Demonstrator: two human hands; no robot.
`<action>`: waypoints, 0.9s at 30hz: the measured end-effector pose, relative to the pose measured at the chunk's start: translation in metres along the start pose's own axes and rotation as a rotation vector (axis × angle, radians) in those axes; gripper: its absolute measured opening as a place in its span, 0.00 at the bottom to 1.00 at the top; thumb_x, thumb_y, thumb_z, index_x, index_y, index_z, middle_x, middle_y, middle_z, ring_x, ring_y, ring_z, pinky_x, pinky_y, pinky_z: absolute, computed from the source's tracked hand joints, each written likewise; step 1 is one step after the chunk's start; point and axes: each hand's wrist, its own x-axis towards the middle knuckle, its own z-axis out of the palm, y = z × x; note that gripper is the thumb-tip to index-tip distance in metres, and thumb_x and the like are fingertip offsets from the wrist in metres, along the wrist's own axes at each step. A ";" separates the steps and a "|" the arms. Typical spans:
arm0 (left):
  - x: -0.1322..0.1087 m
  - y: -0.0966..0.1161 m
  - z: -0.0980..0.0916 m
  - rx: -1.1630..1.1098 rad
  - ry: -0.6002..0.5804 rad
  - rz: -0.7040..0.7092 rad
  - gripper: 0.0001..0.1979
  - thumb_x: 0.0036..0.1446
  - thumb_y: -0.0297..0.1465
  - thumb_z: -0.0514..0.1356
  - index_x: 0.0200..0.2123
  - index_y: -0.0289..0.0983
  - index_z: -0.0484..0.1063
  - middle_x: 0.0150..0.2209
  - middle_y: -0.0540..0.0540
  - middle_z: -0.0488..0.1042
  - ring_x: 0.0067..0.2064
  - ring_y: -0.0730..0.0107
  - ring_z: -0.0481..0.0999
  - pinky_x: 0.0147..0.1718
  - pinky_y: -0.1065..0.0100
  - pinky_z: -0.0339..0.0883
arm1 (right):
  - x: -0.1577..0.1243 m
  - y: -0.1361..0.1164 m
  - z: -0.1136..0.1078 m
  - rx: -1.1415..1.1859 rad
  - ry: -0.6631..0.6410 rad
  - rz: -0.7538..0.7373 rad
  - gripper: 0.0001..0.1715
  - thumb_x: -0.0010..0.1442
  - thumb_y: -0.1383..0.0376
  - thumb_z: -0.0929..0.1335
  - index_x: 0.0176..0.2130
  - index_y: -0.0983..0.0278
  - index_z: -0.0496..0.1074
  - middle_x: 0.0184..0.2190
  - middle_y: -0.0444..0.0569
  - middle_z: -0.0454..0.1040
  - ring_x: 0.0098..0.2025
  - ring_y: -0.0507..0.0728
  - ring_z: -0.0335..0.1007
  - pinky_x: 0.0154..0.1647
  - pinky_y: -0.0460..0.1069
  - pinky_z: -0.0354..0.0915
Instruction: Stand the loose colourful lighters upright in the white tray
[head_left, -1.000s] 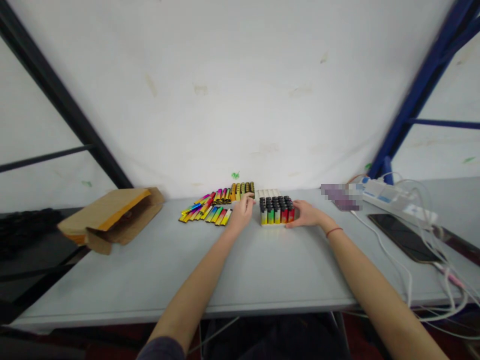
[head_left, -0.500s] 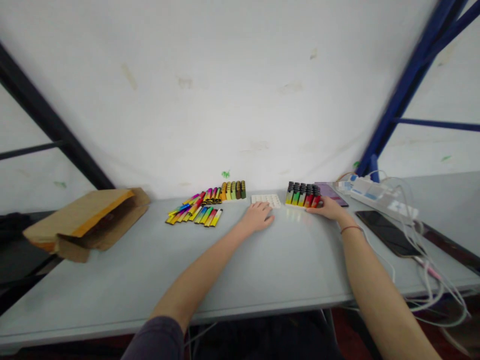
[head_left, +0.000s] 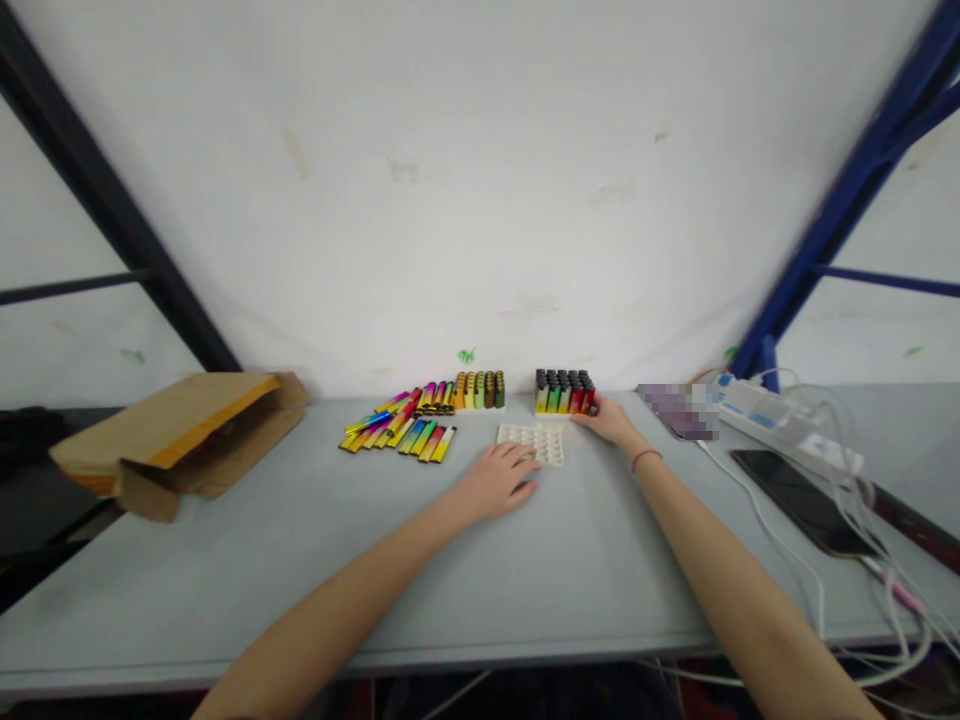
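My left hand (head_left: 499, 478) lies on the grey table (head_left: 420, 580), fingers flat over the near edge of an empty white tray (head_left: 541, 440) with rows of sockets. My right hand (head_left: 611, 420) reaches farther back, its fingers closed against the right front corner of a block of black-capped lighters (head_left: 564, 392) standing upright in a tray by the wall. A heap of loose rainbow-coloured lighters (head_left: 397, 428) lies to the left of the white tray. Behind the heap, a short row of lighters (head_left: 480, 389) stands upright.
An open brown cardboard box (head_left: 180, 435) lies on its side at the table's left end. On the right are a white power strip (head_left: 780, 420), a dark phone (head_left: 795, 488) and several white cables (head_left: 862, 560). A white wall closes the back.
My right hand carried the block of lighters right, then set it back by the wall. My left hand left the loose lighters and drew the empty white tray toward me.
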 end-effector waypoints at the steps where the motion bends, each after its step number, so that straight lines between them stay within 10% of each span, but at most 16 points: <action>1: 0.000 0.001 0.000 -0.004 -0.001 -0.005 0.17 0.65 0.37 0.54 0.54 0.40 0.72 0.60 0.41 0.70 0.61 0.55 0.66 0.57 0.53 0.63 | 0.004 -0.005 0.006 0.020 0.002 -0.016 0.19 0.55 0.62 0.72 0.47 0.65 0.75 0.42 0.54 0.81 0.40 0.62 0.78 0.43 0.53 0.71; 17: -0.001 0.003 0.003 -0.057 0.033 -0.034 0.15 0.65 0.35 0.55 0.51 0.41 0.73 0.60 0.42 0.70 0.60 0.56 0.67 0.57 0.53 0.62 | 0.026 -0.032 0.055 -0.100 0.078 0.033 0.24 0.58 0.54 0.71 0.52 0.59 0.70 0.46 0.54 0.80 0.51 0.65 0.74 0.50 0.59 0.69; 27: -0.005 -0.008 -0.001 -0.102 0.052 0.016 0.18 0.65 0.34 0.54 0.56 0.41 0.71 0.61 0.42 0.70 0.61 0.60 0.68 0.61 0.58 0.60 | 0.009 -0.035 0.043 -0.018 0.121 -0.092 0.36 0.59 0.54 0.67 0.62 0.67 0.61 0.58 0.63 0.71 0.59 0.70 0.67 0.59 0.64 0.62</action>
